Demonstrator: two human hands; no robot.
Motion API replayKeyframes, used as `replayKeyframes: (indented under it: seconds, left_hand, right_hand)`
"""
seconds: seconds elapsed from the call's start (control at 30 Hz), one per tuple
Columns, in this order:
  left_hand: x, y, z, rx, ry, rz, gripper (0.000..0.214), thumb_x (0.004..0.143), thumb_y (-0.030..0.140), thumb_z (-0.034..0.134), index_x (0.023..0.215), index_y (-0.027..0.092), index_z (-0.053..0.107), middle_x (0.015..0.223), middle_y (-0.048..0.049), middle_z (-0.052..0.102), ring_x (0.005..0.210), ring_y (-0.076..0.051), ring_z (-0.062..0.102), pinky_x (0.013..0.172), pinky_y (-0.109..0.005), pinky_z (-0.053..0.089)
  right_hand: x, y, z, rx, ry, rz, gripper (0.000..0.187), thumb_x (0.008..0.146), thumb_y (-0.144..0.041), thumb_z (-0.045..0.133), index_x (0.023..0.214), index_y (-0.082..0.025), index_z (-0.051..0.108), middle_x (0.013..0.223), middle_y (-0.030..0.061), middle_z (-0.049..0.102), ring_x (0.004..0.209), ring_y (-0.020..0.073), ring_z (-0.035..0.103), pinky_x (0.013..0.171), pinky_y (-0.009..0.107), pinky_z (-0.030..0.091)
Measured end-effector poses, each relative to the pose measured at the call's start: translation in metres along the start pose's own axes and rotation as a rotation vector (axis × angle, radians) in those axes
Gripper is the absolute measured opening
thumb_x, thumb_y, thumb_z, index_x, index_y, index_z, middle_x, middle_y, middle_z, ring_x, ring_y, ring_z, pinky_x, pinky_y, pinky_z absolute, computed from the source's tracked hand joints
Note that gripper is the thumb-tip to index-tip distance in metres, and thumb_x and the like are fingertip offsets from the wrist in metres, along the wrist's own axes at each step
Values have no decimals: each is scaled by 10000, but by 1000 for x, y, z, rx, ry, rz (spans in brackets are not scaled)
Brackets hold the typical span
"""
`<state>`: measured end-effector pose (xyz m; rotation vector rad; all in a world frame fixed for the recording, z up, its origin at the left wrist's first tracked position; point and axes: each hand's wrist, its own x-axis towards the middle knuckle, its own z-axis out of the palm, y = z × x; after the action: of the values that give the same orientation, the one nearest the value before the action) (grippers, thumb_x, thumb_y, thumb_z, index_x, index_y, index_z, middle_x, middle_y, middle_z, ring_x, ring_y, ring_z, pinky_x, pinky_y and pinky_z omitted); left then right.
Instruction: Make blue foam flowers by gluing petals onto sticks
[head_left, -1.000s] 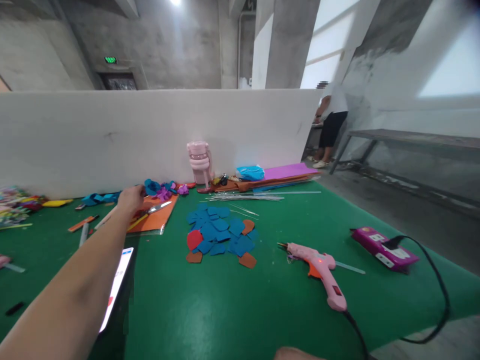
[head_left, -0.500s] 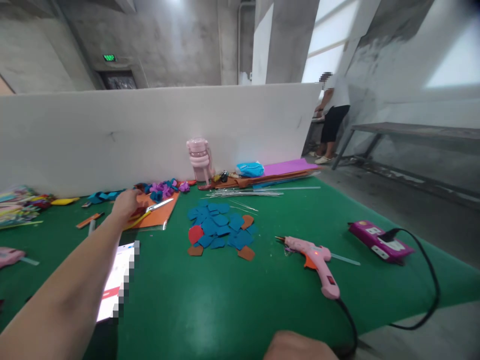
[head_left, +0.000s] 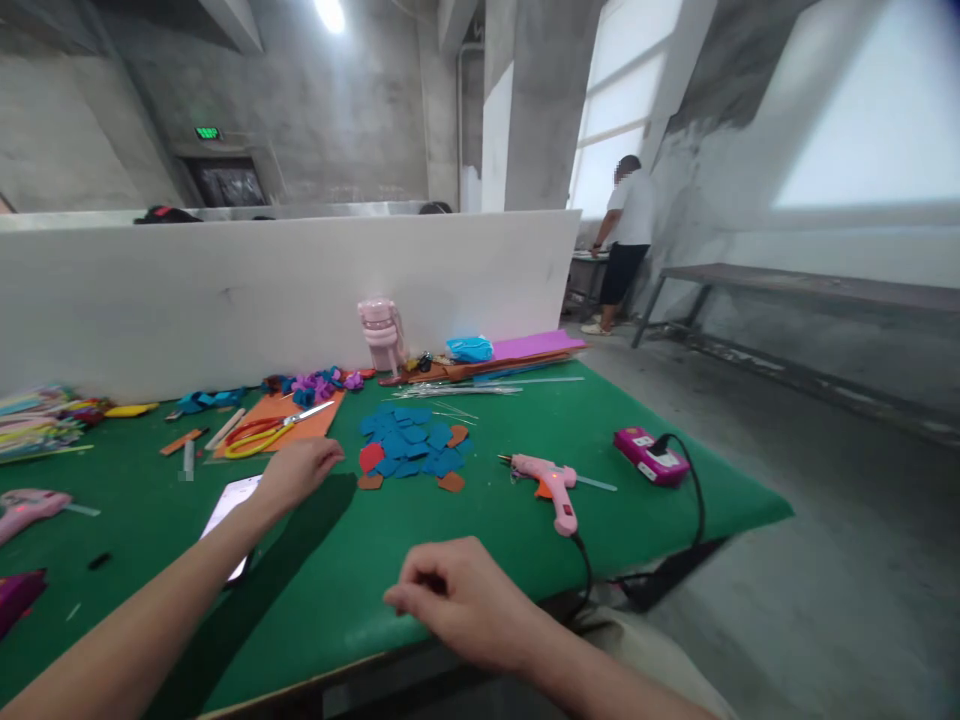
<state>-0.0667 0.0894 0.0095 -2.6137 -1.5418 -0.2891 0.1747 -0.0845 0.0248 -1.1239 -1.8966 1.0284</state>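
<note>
My left hand (head_left: 300,470) hovers over the table just left of a pile of blue cut pieces (head_left: 409,440), its fingers bent together and nothing visible in them. Behind it, scissors (head_left: 259,437) with red and yellow handles lie on an orange sheet (head_left: 281,407). Under my left forearm is a lit phone (head_left: 229,505). Nearer the front edge, my right hand (head_left: 469,600) is loosely curled, thumb against the fingers, with no object showing. To its upper right a pink glue gun (head_left: 551,480) lies on its side, a clear glue stick in its back.
A purple power box (head_left: 651,456) with a black cable sits at the right. Along the white partition (head_left: 292,290) stand a pink bottle (head_left: 381,335), wires (head_left: 457,389) and purple sheets (head_left: 536,345). Another pink glue gun (head_left: 30,508) lies left. A person (head_left: 630,220) stands far right.
My left hand has come away from the scissors, moving right and nearer. My right hand has risen into fuller view above the front edge. The view has shifted, showing more floor.
</note>
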Motion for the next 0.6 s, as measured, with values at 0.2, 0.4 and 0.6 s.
replayKeyframes:
  seconds: [0.2, 0.4, 0.6]
  left_hand:
    - [-2, 54, -2, -91, -8, 58, 274, 798, 320, 363, 771, 218, 616, 798, -40, 660, 732, -178, 582, 617, -241, 379]
    - [4, 34, -2, -7, -17, -45, 264, 779, 311, 377, 795, 237, 630, 819, -32, 668, 765, -197, 585, 622, -252, 380]
    - [65, 31, 9, -1, 56, -10, 282, 766, 257, 388, 824, 194, 656, 835, -76, 675, 745, -199, 588, 651, -263, 399]
  right_hand:
    - [18, 9, 24, -21, 37, -67, 173, 765, -299, 516, 709, -173, 620, 523, -48, 496, 492, 62, 431, 459, 153, 285]
    - [15, 34, 24, -147, 100, -84, 188, 771, -308, 509, 703, -176, 626, 578, -26, 569, 520, 73, 453, 495, 173, 289]
    - [18, 20, 14, -98, 179, -88, 234, 806, -326, 458, 711, -172, 607, 576, -27, 552, 512, 73, 435, 488, 176, 283]
